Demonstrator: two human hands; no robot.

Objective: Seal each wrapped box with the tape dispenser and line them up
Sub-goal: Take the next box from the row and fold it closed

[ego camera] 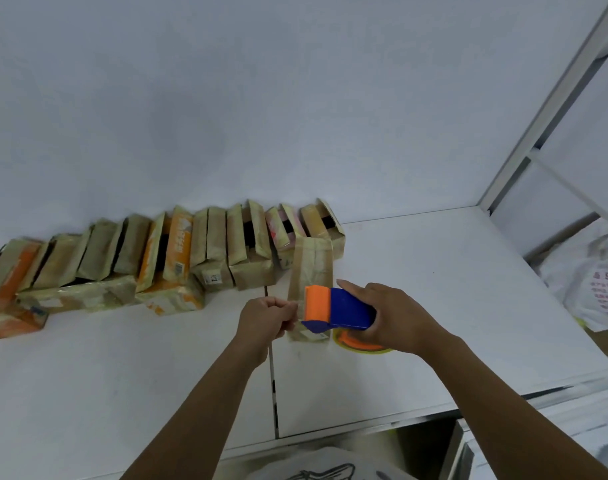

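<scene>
A blue and orange tape dispenser (337,310) hovers over a tan wrapped box (311,265) lying flat in the middle of the white table (434,289). My right hand (396,317) grips the dispenser from the right. My left hand (266,318), fingers curled, pinches something small at the dispenser's orange end, likely the tape end, by the box's left edge. Along the wall behind stands a row of several wrapped boxes (209,244), tan and orange, leaning against each other.
Two flat boxes (77,296) lie before the row at left, and an orange one (15,323) at the far left. A white metal rack (551,109) rises at right, with plastic bags (596,292) below it. The table's front edge runs near my arms.
</scene>
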